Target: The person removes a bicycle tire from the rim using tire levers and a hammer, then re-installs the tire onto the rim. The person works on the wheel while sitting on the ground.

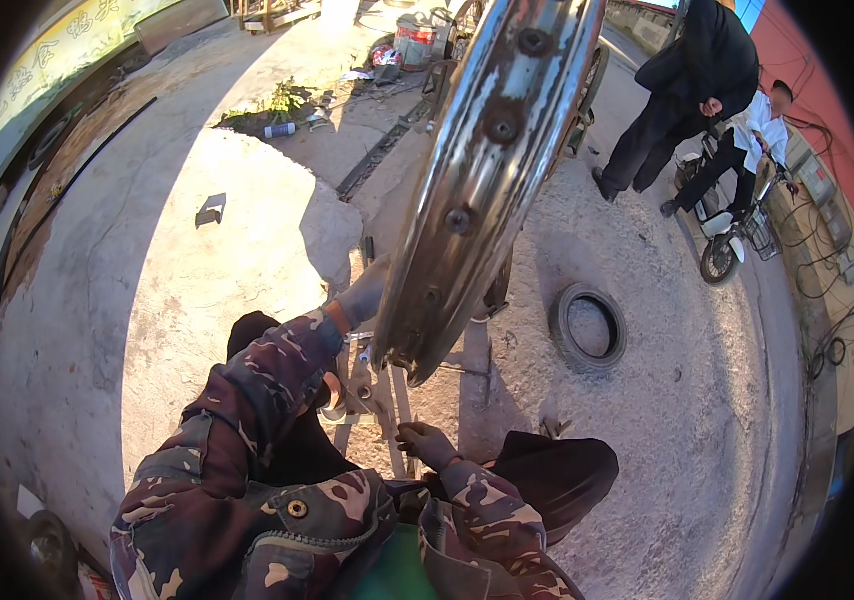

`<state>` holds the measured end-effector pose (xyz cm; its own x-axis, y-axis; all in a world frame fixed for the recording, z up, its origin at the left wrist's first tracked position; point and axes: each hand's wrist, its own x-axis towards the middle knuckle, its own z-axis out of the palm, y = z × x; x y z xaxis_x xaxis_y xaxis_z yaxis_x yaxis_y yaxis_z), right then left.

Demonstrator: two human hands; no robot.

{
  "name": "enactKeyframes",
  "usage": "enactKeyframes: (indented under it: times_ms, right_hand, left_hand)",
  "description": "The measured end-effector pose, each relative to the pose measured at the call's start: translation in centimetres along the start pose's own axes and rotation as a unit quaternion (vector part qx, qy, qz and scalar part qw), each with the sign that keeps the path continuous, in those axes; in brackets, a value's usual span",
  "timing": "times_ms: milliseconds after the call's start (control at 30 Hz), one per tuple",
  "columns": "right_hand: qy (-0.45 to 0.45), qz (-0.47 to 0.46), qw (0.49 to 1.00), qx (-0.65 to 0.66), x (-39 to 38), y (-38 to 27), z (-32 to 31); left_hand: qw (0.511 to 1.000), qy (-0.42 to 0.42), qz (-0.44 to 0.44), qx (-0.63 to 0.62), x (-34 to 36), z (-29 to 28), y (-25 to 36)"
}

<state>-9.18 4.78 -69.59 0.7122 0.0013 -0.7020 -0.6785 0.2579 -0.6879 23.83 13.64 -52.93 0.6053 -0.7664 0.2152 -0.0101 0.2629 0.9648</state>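
A worn metal wheel rim (pixel 457 220) with a row of spoke holes stands steeply tilted right in front of me, filling the upper middle. My left hand (pixel 365 292) reaches to its left side. Its fingers pass behind the rim, so their grip is hidden. Low between my knees, my right hand (pixel 427 444) is closed with its fingers curled near a narrow bar (pixel 388 432). Anything inside those fingers is too small to make out. Beneath the rim's lower end lie small metal parts, among them a ring-shaped piece (pixel 364 392).
A loose tyre (pixel 588 327) lies on the rough ground to the right. Farther off, a person in dark clothes (pixel 692 85) stands beside another person (pixel 762 140) on a white two-wheeler (pixel 722 230). A grey bent piece (pixel 211 210) lies on the sunlit concrete at left.
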Motion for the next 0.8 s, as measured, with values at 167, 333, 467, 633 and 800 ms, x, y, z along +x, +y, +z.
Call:
enactKeyframes:
  times_ms: [167,333,467,633,800]
  right_hand:
    - [0.000,0.001,1.000,-0.006,0.2,0.3,-0.1]
    - [-0.007,0.001,1.000,0.003,0.3,0.5,-0.2]
    - [-0.008,-0.003,1.000,0.004,0.5,0.3,0.1]
    - [-0.019,-0.011,1.000,-0.001,0.5,-0.2,1.1]
    - [0.003,-0.030,0.997,-0.076,-0.4,-0.6,0.2]
  left_hand:
    - [0.998,-0.022,-0.046,-0.039,0.1,0.6,0.7]
    - [0.999,-0.006,-0.008,-0.038,-0.1,2.0,1.6]
    - [0.999,-0.010,-0.030,-0.044,0.3,0.5,0.3]
    - [0.999,-0.017,-0.036,-0.027,0.2,0.7,-0.7]
    - [0.997,-0.008,-0.067,-0.035,-1.3,0.7,-1.5]
